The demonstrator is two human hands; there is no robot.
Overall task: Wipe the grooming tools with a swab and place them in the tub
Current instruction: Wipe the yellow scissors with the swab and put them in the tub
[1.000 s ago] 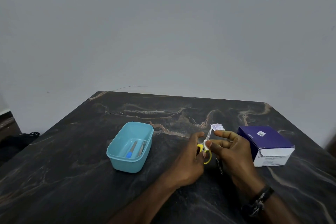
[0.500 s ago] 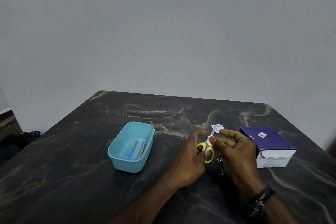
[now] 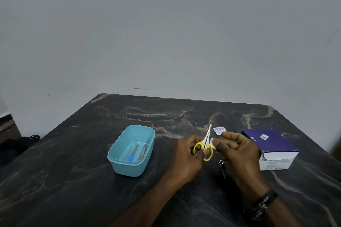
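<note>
Left hand [image 3: 186,155] grips the yellow-handled scissors [image 3: 204,145] by the loops, blades pointing away, while the right hand [image 3: 238,153] pinches a white swab [image 3: 212,143] against them, right of the teal tub [image 3: 132,150] that already has two tools [image 3: 137,152] in it, nail clipper [image 3: 222,168] lying on the table [image 3: 73,180] just below.

Head cam: I see the left hand [image 3: 186,155] gripping small yellow-handled scissors [image 3: 203,146] by the loops, blades closed, tips pointing away. Right hand [image 3: 238,150] pinches a white swab [image 3: 213,143] against the scissors just above the handles. Torn wrapper [image 3: 219,130] lies on the dark marble table [image 3: 73,180] beyond the fingers. Nail clipper [image 3: 222,168] sits on the table between the wrists. Teal tub [image 3: 132,150] to the left holds two tools [image 3: 137,152]. Purple box [image 3: 270,148] at right.
</note>
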